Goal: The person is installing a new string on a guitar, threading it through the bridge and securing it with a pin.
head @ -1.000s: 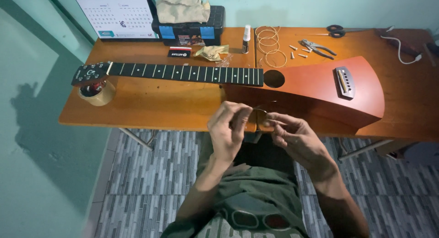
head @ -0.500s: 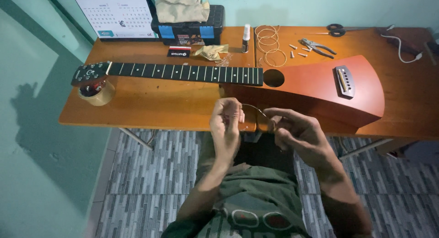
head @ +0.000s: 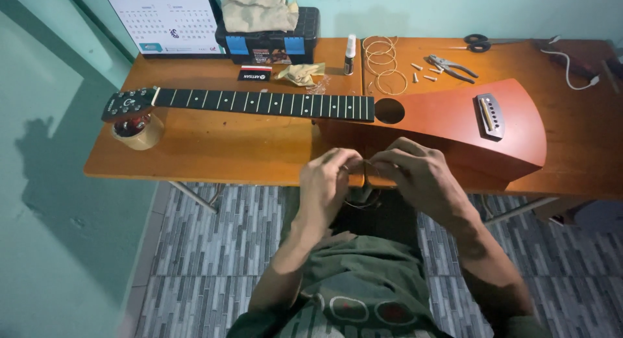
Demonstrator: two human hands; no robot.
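Pinched between left hand (head: pixel 328 182) and right hand (head: pixel 415 175), both closed on a coiled guitar string (head: pixel 361 196) just off the desk's (head: pixel 214 156) near edge. Probably light, springy, slippery and kink-prone; best gripped at the loose ends, not mid-coil.

Both bare forearms reach forward from the bottom of the view and converge at the near edge of the surface (head: pixel 220 162), just in front of it. The left hand (head: pixel 324 182) is seen from the back, wrist bent slightly inward, fingers curled and the fingertips pinched together toward the right. The right hand (head: pixel 415 172) sits just beside it, knuckles up, fingers bent down and in, its fingertips meeting those of the left hand. The two hands touch or nearly touch at the fingertips, level with the surface edge. Elbows lie wide apart, low in view.
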